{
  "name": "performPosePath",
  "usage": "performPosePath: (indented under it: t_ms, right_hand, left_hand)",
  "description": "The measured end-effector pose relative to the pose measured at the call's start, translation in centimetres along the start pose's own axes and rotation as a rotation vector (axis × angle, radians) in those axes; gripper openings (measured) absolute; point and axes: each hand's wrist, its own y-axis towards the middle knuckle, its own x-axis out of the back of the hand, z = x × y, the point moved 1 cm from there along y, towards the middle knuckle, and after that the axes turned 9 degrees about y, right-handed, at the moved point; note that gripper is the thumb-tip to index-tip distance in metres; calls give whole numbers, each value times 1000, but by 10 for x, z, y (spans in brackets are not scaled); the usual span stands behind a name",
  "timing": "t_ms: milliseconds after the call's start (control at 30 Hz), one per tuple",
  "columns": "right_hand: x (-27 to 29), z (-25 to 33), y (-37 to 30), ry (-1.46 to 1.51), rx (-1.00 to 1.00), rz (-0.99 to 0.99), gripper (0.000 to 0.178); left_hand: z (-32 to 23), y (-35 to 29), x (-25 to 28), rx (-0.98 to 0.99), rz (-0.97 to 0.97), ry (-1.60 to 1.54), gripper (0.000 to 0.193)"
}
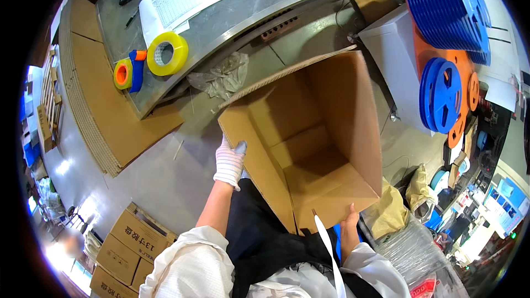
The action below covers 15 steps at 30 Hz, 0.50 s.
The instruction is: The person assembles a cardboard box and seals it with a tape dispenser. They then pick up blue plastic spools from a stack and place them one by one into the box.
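Observation:
In front of my body I hold an open, unfolded cardboard box [361, 127], tilted so that its brown inside faces me. My left hand [229, 161], in a white knitted glove with a grey thumb tip, grips the box's left side. Bare of any glove, my right hand [349, 227] holds the near right edge, with its thumb on the inner face and its other fingers mostly hidden. A narrow white strip [326, 237] hangs over my front and ends close to the near edge of the box.
A grey table [204, 16] bears a yellow tape roll [168, 53], a tape dispenser [131, 70] and paper sheets [190, 0]. Flattened cardboard [94, 88] is stacked at the left, closed cartons [127, 243] below. Blue reels [447, 14] and orange ones [473, 91] stand at the right.

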Motion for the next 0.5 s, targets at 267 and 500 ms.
performPosePath:
  t_ms: [267, 500]
  right_hand:
    - [-120, 54, 71, 101, 21, 172, 42]
    - [-209, 128, 142, -373, 65, 266, 56]
  left_hand:
    - [-135, 47, -36, -215, -87, -61, 44]
    - [-151, 94, -88, -89, -659, 136, 62]
